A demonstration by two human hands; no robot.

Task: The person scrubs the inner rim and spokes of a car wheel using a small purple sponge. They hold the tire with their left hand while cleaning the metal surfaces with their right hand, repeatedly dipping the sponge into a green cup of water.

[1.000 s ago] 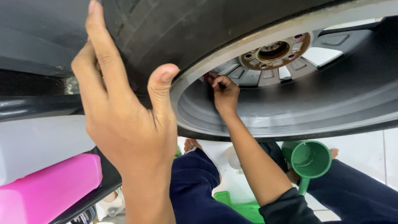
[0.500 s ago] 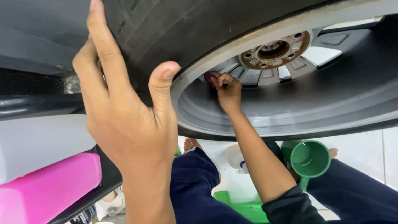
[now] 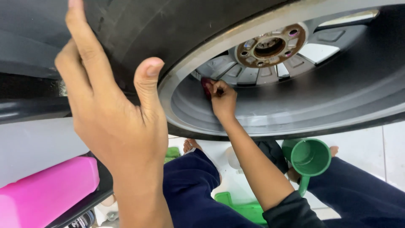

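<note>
A small dark red cloth [image 3: 206, 85] sits pressed against the inner face of the grey wheel rim [image 3: 295, 105], just beside the spokes that run out from the rusty brown hub [image 3: 270, 46]. The right hand [image 3: 222, 99] reaches up into the rim with its grip closed on that cloth, fingers curled over it and the thumb tucked close; most of the cloth is hidden behind the fingers.

The left hand [image 3: 112, 114] is nearer the camera, laid flat against the black tyre [image 3: 168, 29]. Its grip is open and holds nothing: the fingers stretch up over the rubber and the thumb stands apart, pointing toward the edge of the rim.

Under the wheel, the person's knees in dark blue trousers [image 3: 198, 190] are spread apart. A green cup with a handle [image 3: 310, 157] shows between the right forearm and the right knee, its mouth toward the camera. A flat green thing [image 3: 240, 209] lies on the pale floor between the legs. At the lower left is a pink plastic container [image 3: 46, 196], with a white one [image 3: 38, 147] just above it.
</note>
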